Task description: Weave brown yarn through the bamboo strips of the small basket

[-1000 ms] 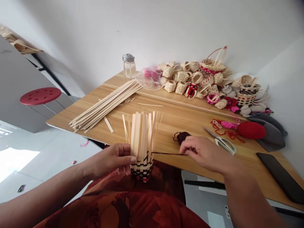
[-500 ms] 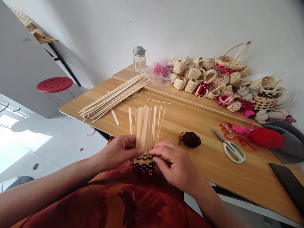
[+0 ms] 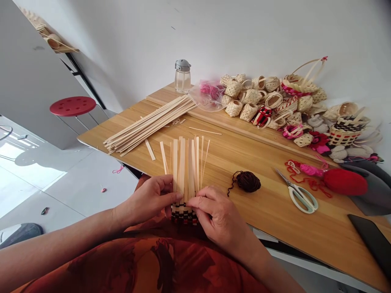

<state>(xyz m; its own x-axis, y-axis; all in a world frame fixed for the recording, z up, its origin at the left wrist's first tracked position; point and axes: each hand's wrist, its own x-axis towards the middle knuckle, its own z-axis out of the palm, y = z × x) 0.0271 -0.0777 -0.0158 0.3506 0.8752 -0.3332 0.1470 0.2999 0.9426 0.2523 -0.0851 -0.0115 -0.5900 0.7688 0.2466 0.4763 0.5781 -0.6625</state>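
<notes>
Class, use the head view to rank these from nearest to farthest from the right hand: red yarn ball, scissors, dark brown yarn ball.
1. Dark brown yarn ball: just beyond the right hand, toward its right.
2. Scissors: right of that ball.
3. Red yarn ball: farther right, past the scissors.

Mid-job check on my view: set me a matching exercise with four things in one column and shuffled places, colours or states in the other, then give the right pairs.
Things:
1. Scissors
2. Bottle
3. Stool
4. Unfinished basket

Places, colours or states:
A. Red, with holes in its seat
B. In the left hand, with the right hand touching it
C. Pale-handled, lying beside the dark yarn
D. Grey-topped, standing near the far edge of the table

Right pairs: 1-C, 2-D, 3-A, 4-B.
</notes>
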